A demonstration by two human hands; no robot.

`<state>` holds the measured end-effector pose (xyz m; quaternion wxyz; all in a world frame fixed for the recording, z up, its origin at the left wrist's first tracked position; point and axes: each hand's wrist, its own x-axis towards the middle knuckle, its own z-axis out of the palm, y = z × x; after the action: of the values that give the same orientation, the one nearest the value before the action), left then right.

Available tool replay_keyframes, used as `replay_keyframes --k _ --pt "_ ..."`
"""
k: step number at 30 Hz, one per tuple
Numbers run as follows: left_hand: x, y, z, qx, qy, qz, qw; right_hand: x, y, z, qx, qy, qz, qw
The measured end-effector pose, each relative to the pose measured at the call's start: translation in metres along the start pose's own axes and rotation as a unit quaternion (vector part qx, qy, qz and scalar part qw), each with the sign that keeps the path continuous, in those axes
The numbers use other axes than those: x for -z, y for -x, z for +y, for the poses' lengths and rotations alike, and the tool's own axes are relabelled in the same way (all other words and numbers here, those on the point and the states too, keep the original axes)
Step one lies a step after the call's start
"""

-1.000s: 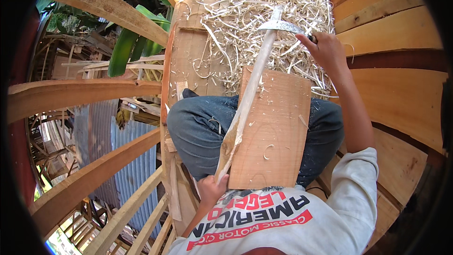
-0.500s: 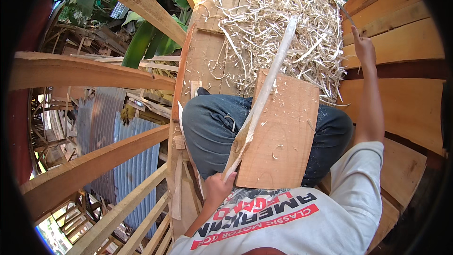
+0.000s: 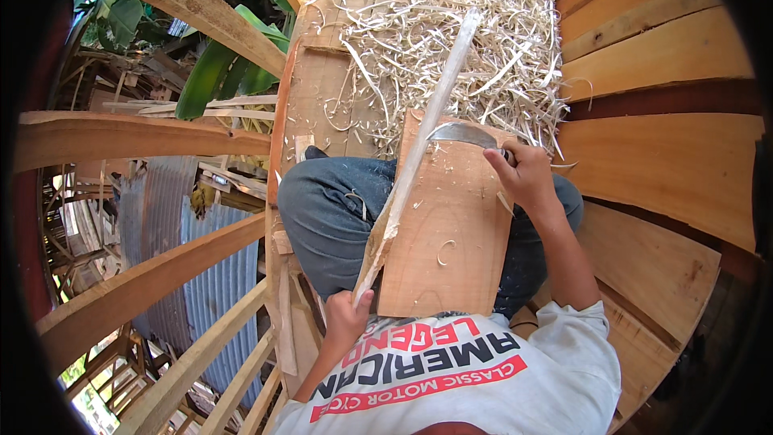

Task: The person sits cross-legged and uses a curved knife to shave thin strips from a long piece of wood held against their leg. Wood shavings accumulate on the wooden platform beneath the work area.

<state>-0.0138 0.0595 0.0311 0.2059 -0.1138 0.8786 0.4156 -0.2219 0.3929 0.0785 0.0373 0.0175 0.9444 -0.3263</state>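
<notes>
In my left hand point(image 3: 347, 319), closed near my belly, is the lower end of a long wooden stick point(image 3: 415, 155). It slants up and away, pale and peeled along its far part, browner and rougher near my fist. My right hand point(image 3: 527, 176) is wrapped round the handle of a curved knife point(image 3: 465, 134). The blade points left, its tip at or very near the stick's side; I cannot tell if they touch. Under both lies a flat wooden board point(image 3: 447, 234) across my lap, with a few small curls of wood on it.
A thick heap of wood shavings point(image 3: 499, 56) covers the far part of the plank floor point(image 3: 322, 89). Wooden rails point(image 3: 145, 138) line the left side, with corrugated metal sheets point(image 3: 213, 274) below. A wall of boards point(image 3: 668, 173) stands close on the right.
My right hand has come down and inward from the far right, bringing the knife to the stick over the board. My left hand keeps its grip; the whole view has shifted slightly.
</notes>
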Motion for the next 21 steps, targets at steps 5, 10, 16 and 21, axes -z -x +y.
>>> replay_keyframes --k 5,10,16,21 --pt "0.015 -0.008 0.003 0.050 0.143 -0.087 0.985 -0.016 0.023 -0.025 0.014 -0.002 -0.066 0.998" --pt "0.031 -0.015 -0.008 0.131 0.257 -0.201 0.936 -0.026 0.049 -0.034 -0.005 -0.037 -0.077 0.996" --pt "0.034 -0.020 0.000 0.204 0.324 -0.238 0.893 -0.040 0.072 -0.036 -0.040 -0.050 -0.102 0.993" --pt "0.034 -0.020 -0.001 0.198 0.330 -0.233 0.893 -0.045 0.076 -0.041 -0.011 0.012 -0.081 0.997"
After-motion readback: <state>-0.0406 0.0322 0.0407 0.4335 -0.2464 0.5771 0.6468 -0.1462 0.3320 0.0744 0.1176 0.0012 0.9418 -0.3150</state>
